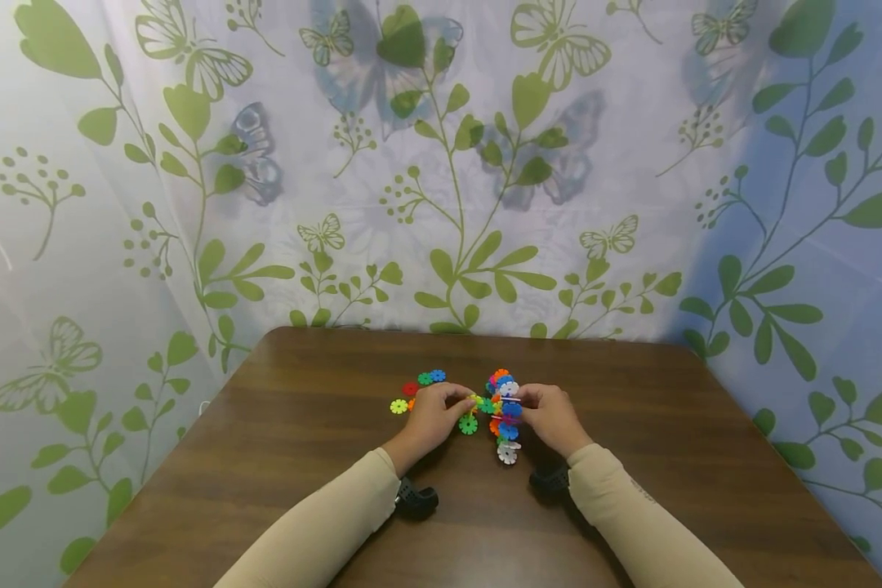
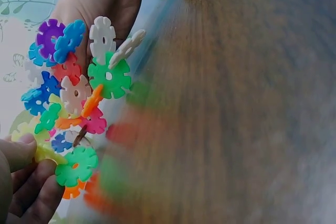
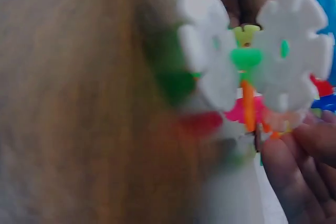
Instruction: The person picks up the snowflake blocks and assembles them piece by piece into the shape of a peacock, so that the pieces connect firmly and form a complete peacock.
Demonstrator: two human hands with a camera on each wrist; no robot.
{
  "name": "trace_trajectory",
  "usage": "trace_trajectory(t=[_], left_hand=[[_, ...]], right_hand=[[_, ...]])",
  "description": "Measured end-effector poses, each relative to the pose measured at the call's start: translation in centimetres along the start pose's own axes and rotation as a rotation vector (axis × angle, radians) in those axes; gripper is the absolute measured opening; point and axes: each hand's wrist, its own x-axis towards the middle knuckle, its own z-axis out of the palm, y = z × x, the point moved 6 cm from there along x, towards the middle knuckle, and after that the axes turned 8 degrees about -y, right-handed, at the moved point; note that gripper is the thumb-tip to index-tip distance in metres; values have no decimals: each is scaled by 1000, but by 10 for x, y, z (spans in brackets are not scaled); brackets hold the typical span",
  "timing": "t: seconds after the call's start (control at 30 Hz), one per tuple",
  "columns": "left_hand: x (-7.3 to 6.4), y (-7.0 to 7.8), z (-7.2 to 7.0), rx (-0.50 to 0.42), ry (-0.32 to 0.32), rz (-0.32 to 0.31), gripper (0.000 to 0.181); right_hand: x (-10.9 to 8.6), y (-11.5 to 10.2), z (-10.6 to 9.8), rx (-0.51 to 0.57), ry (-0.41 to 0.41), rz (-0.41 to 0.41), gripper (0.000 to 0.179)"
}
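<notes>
A joined cluster of colourful notched plastic discs [image 1: 510, 410], shaped like small flowers, is held between both hands over the table. My left hand [image 1: 432, 415] pinches a yellow disc [image 2: 47, 153] on its left side, thumb on top and fingers behind. Just beside those fingertips a green disc [image 2: 77, 167] sticks out. On the other side my right hand [image 1: 554, 418] grips the cluster, its thumb and finger at a pale pink disc [image 3: 283, 120]. Two white discs [image 3: 291, 51] project from the near end. Fingers and discs partly hide the inner joints.
Several loose discs, among them a red disc [image 1: 410, 389], a yellow disc [image 1: 398, 406] and a blue disc [image 1: 438, 376], lie on the brown wooden table [image 1: 323, 425] left of the cluster. Dark wrist-worn devices [image 1: 417, 500] sit below both forearms. A patterned curtain [image 1: 441, 163] hangs behind the table.
</notes>
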Motion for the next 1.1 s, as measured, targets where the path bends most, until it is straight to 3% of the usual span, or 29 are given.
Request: trace_trajectory(t=[0.23, 0.57, 0.87, 1.1], left_hand=[[-2, -3, -1, -59, 23, -21, 12], [-2, -3, -3, -93, 5, -18, 10], [0, 3, -5, -65, -43, 39, 8], [-4, 7, -4, -38, -52, 57, 9]], right_hand=[[-1, -5, 1, -36, 61, -44, 17], [-7, -9, 3, 23, 88, -60, 15], [-10, -12, 4, -19, 113, -117, 17], [-12, -11, 5, -39, 127, -99, 18]])
